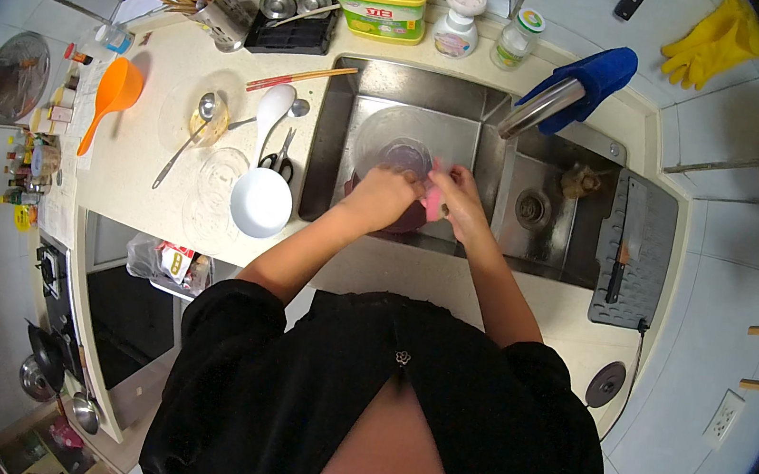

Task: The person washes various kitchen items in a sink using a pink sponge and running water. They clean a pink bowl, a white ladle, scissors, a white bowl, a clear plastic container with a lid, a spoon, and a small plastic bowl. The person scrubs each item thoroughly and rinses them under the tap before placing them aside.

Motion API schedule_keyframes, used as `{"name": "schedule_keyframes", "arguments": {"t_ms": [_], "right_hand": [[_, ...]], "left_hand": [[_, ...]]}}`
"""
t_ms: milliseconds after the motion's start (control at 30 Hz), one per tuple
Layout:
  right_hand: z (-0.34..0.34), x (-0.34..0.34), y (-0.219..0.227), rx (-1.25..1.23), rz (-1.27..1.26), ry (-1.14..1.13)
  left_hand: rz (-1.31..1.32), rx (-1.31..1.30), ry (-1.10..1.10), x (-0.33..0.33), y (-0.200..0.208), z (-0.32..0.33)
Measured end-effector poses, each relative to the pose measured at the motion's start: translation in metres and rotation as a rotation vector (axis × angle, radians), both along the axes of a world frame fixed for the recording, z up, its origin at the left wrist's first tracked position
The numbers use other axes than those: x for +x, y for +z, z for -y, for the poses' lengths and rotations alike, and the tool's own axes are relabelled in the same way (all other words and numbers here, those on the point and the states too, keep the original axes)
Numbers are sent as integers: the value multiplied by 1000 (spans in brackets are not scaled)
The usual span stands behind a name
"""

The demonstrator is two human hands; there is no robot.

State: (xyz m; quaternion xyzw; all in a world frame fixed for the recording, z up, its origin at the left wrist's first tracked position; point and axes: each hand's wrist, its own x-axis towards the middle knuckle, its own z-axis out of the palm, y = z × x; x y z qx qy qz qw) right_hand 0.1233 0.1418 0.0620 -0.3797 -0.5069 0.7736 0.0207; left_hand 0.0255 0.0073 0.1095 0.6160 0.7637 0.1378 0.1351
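Over the sink (337,126), your right hand (459,200) pinches a blurred pink item (434,205) above its left basin, and your left hand (385,195) curls close beside it, its exact grip impossible to tell. Left of the sink, you have a white bowl (261,203) and scissors (281,165).

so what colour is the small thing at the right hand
The small thing at the right hand is pink, seen best in the head view.
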Motion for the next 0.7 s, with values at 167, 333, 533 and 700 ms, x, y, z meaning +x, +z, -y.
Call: {"name": "schedule_keyframes", "arguments": {"t_ms": [167,333,533,700], "right_hand": [[-8,8,-26,-15,-26,-103],[2,7,-20,-15,-163,-94],[3,12,5,-154,-252,-174],[16,8,81,-176,-436,-170]], "left_hand": [[134,497,214,1,28,7],[1398,462,967,-22,-11,44],[1539,545,941,-16,-10,62],[1037,678,1025,-10,-20,63]]}}
